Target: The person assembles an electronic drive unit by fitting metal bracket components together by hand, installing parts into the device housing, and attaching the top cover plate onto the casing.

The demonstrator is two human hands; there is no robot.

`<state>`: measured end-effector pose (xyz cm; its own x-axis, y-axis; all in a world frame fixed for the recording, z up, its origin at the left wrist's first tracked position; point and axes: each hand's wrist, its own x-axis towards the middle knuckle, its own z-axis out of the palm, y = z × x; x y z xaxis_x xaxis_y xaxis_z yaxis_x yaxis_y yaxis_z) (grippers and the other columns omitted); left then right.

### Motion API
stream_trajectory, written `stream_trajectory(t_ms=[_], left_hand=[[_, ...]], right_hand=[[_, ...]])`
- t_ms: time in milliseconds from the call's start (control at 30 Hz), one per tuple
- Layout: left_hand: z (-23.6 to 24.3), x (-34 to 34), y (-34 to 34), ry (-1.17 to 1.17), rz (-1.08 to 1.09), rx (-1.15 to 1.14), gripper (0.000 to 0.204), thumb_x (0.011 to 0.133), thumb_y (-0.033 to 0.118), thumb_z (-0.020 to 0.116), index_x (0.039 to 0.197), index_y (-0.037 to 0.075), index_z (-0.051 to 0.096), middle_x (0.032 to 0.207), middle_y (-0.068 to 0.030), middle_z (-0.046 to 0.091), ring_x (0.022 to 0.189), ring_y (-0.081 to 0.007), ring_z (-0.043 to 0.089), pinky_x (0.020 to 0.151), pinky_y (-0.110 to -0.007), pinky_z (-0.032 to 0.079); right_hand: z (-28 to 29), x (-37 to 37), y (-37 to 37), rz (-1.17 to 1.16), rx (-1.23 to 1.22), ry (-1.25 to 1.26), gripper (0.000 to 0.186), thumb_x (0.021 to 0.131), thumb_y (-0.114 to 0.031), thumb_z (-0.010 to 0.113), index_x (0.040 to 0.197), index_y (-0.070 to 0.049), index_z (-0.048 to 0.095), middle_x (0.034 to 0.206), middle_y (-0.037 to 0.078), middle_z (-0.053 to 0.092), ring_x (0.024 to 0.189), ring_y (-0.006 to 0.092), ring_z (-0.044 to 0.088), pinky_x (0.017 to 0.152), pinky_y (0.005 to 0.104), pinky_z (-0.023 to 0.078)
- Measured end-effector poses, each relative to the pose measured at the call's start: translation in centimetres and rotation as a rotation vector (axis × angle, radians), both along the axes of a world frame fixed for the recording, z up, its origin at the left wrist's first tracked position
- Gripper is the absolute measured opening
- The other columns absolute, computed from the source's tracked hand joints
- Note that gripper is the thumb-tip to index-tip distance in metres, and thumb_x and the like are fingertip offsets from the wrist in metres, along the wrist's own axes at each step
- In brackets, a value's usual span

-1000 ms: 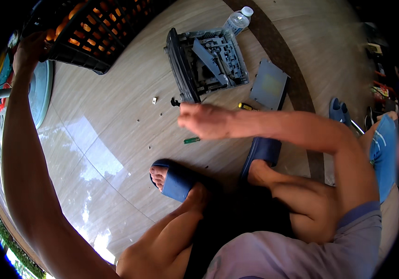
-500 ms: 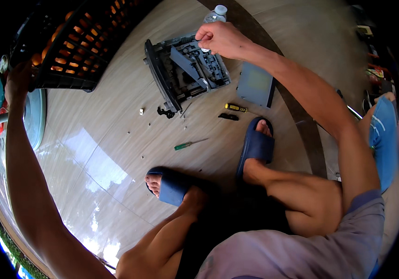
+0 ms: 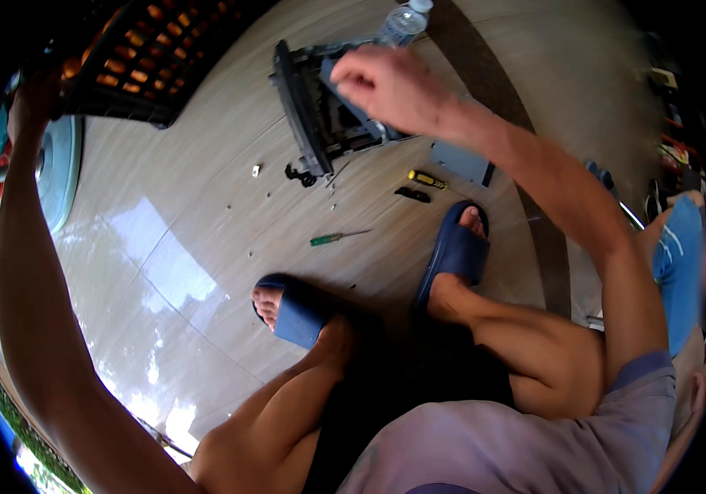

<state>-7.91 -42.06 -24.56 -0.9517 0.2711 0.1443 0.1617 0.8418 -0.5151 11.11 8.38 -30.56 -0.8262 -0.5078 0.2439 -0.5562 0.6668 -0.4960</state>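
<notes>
My right hand (image 3: 394, 89) hovers over an opened-up electronic device (image 3: 306, 115) with a black front frame and grey insides. Its fingers are curled together, thumb against forefinger, and anything between them is too small or blurred to make out. The hand and wrist cover much of the device. At the far left my left hand (image 3: 33, 103) is in dark shadow beside the black plastic crate (image 3: 118, 107); its fingers cannot be made out. A flat grey metal panel (image 3: 461, 162) lies right of the device, partly under my right forearm.
A clear bottle (image 3: 405, 23) stands behind the device. On the tiled floor lie a yellow-black screwdriver (image 3: 428, 179), a green-handled screwdriver (image 3: 340, 237), black plastic pieces (image 3: 412, 194) and several tiny parts. My slippered feet (image 3: 299, 317) are close by. Orange items fill the crate. Someone's blue-clothed leg (image 3: 680, 267) is at right.
My right hand has drawn back from the device's far edge toward me, its fingers still curled. The view has shifted slightly. My left hand stays by the crate.
</notes>
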Motion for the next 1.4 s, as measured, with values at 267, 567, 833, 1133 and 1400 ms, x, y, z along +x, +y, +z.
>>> stream_trajectory(t_ms=[267, 567, 833, 1133, 1400], left_hand=[[-1.2, -1.1, -0.5, -0.026, 0.235, 0.515, 0.047, 0.091, 0.056, 0.050, 0.126, 0.029, 0.063, 0.110, -0.0012, 0.071, 0.101, -0.0207, 0.068, 0.090, -0.038, 0.051], [-0.8, -1.8, -2.9, 0.056, -0.189, -0.013, 0.044, 0.093, 0.053, 0.050, 0.127, 0.028, 0.063, 0.107, -0.0004, 0.071, 0.101, -0.0196, 0.068, 0.087, -0.035, 0.052], [-0.4, 0.0, -0.1, -0.031, 0.218, 0.612, 0.046, 0.090, 0.056, 0.051, 0.125, 0.030, 0.065, 0.105, 0.0006, 0.072, 0.098, -0.0183, 0.069, 0.086, -0.035, 0.051], [-0.6, 0.3, 0.6, -0.022, 0.137, 0.580, 0.048, 0.089, 0.057, 0.051, 0.125, 0.029, 0.065, 0.109, -0.0002, 0.072, 0.102, -0.0191, 0.068, 0.090, -0.036, 0.050], [-0.4, -0.5, -0.2, -0.038, 0.184, 0.551, 0.053, 0.086, 0.061, 0.051, 0.126, 0.028, 0.064, 0.111, -0.0016, 0.071, 0.105, -0.0210, 0.067, 0.093, -0.038, 0.048]], right_hand=[[-4.5, 8.4, -10.1, 0.566, 0.748, 0.439, 0.010, 0.081, -0.009, 0.065, 0.090, -0.004, 0.066, 0.091, 0.006, 0.067, 0.096, 0.0248, 0.062, 0.090, 0.0474, 0.047], [-9.6, 9.3, -13.4, 0.460, 1.097, 0.184, 0.053, 0.089, -0.016, 0.057, 0.136, 0.006, 0.046, 0.109, 0.017, 0.068, 0.103, 0.0319, 0.062, 0.108, 0.0512, 0.031], [-10.3, 9.4, -13.9, 0.390, 0.936, -0.005, 0.054, 0.088, -0.013, 0.056, 0.137, 0.005, 0.043, 0.099, 0.018, 0.067, 0.094, 0.0310, 0.066, 0.095, 0.0456, 0.042], [-10.1, 9.8, -13.4, 0.437, 0.918, -0.055, 0.059, 0.089, -0.012, 0.054, 0.142, 0.004, 0.036, 0.104, 0.021, 0.066, 0.098, 0.0341, 0.066, 0.098, 0.0470, 0.041], [-11.1, 9.8, -13.4, 0.428, 0.907, -0.029, 0.059, 0.089, -0.013, 0.053, 0.143, 0.002, 0.036, 0.102, 0.020, 0.067, 0.097, 0.0308, 0.067, 0.100, 0.0486, 0.040]])
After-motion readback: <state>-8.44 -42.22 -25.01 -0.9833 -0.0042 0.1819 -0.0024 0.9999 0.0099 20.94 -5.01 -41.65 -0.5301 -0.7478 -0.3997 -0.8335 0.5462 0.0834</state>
